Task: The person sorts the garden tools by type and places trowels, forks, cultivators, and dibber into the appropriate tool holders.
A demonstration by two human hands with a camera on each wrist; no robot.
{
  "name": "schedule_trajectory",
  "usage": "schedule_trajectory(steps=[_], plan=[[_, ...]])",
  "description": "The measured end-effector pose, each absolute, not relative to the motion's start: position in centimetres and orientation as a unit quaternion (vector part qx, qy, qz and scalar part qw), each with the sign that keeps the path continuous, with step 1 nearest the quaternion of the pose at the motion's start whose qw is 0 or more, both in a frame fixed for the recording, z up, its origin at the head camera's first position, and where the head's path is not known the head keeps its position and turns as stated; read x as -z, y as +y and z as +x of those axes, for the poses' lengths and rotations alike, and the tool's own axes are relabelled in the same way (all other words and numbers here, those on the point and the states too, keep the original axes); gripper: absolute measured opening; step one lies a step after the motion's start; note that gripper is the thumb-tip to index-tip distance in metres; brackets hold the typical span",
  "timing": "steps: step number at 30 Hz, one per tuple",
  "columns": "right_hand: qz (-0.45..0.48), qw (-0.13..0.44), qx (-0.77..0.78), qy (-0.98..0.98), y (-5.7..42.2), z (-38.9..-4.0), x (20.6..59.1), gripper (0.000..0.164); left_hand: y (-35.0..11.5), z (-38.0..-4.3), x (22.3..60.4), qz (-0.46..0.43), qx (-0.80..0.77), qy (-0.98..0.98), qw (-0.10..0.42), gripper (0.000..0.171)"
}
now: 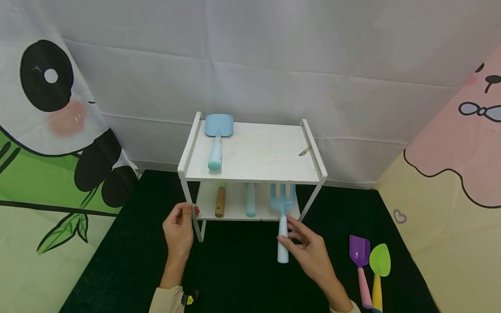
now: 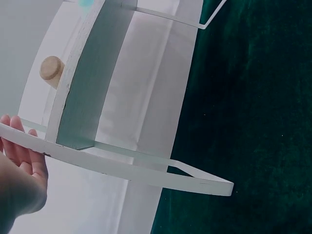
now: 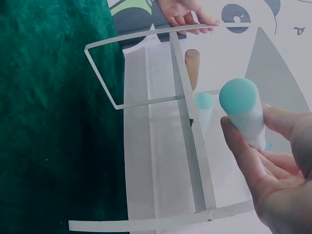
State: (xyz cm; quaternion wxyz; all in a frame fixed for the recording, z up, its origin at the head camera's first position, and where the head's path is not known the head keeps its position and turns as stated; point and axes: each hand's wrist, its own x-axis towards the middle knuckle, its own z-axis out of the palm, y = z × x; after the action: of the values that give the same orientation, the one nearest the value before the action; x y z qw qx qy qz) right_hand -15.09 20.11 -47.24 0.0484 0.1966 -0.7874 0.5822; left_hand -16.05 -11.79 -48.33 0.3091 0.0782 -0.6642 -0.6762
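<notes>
My right hand (image 1: pixel 309 250) pinches the handle of a light blue toy garden fork (image 1: pixel 282 203), its tines pointing over the right part of the lower shelf. In the right wrist view, the teal end of the fork's handle (image 3: pixel 239 97) faces the camera between thumb and fingers. My left hand (image 1: pixel 179 230) grips the left front leg of a white two-tier rack (image 1: pixel 270 152); its fingertips show past the leg in the left wrist view. On the lower shelf lie a wooden-handled tool (image 1: pixel 220 202) and a light blue handle (image 1: pixel 250 201), their far ends hidden by the upper shelf.
A light blue flat-bladed shovel (image 1: pixel 217 139) lies on the upper shelf's left side. On the dark green cloth (image 1: pixel 242 269) at right are a purple shovel with a pink handle (image 1: pixel 361 261) and a green trowel with a yellow handle (image 1: pixel 379 265). White fabric (image 1: pixel 258 87) hangs behind.
</notes>
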Motion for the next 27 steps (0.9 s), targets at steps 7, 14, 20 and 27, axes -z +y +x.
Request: schedule_trajectory(steps=[7,14,20,27], plan=[[0.166,0.046,-0.594,-0.786,19.5,-15.8,46.8,0.053,-11.4,-15.6,47.3,0.075,0.676,-0.664,0.312,0.031],[0.15,0.045,-0.597,-0.787,18.6,-16.7,46.2,0.052,-11.5,-15.6,47.4,0.077,0.677,-0.663,0.312,0.03],[0.157,0.06,-0.598,-0.784,17.7,-17.5,45.7,0.051,-11.5,-15.6,47.4,0.079,0.679,-0.66,0.313,0.029],[0.129,0.065,-0.58,-0.802,16.9,-18.3,45.5,0.049,-11.4,-15.6,47.5,0.077,0.675,-0.662,0.316,0.029]])
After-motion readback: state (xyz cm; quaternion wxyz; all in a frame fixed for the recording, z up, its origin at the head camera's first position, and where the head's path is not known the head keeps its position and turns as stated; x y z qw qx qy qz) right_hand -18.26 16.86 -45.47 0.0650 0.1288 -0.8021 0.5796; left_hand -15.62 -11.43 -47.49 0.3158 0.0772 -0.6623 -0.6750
